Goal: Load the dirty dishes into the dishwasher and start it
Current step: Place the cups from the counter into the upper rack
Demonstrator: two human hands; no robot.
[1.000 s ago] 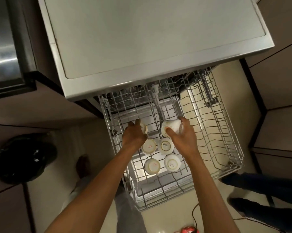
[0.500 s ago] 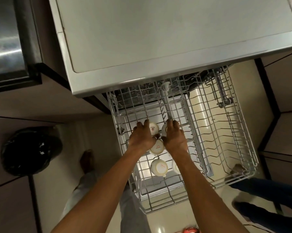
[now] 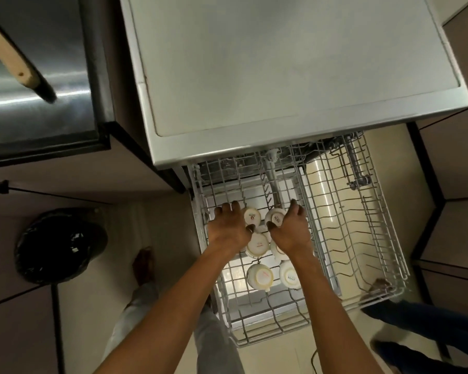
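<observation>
The dishwasher's (image 3: pixel 281 76) upper wire rack (image 3: pixel 335 238) is pulled out below me. Several white cups stand upside down in its left half, among them a near pair (image 3: pixel 259 276) and one (image 3: pixel 258 244) between my wrists. My left hand (image 3: pixel 230 228) holds an upturned cup (image 3: pixel 252 215) between thumb and forefinger, its other fingers spread over the wires. My right hand (image 3: pixel 289 230) grips a second upturned cup (image 3: pixel 274 217) between thumb and curled fingers. Both cups sit down in the rack, side by side.
The rack's right half (image 3: pixel 348 225) holds only bare tines. A black bin (image 3: pixel 57 244) stands on the floor to the left. Another person's legs (image 3: pixel 429 327) and hand (image 3: pixel 379 286) are at the rack's near right corner. A steel counter (image 3: pixel 33 76) lies at upper left.
Both hands lowered their cups, turned mouth down, into the rack behind the other cups. My hands then drew slightly apart, and the camera tilted.
</observation>
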